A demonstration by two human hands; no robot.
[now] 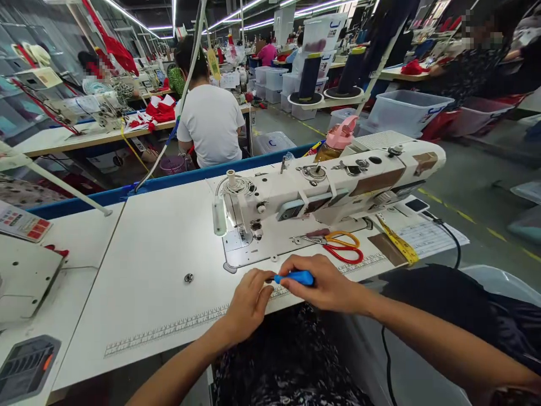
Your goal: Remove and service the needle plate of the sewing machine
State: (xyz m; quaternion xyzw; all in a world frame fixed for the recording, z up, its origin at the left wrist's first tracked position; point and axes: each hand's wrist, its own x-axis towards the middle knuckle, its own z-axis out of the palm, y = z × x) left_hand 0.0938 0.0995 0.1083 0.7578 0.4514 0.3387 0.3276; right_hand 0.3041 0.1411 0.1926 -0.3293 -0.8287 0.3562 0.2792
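- The right hand (333,287) is closed around a small blue plastic-handled tool (296,277), held low over the front edge of the white desk (160,254), just in front of the white industrial sewing machine (338,180).
- The left hand (249,301) has its fingers drawn narrow at the tool's tip. Whether they grip anything is too small to tell.
- The step in hand seems to be fine work at that tip, so the next move calls for small, steady motion.

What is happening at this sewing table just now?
A person sits at a white sewing table. Their right hand grips a small blue-handled tool, and the left hand meets its tip at the table's front edge; what the tip touches is too small to tell. Scissors with orange and red handles lie beside the white industrial sewing machine. Another person in a white T-shirt sits further ahead, back turned.
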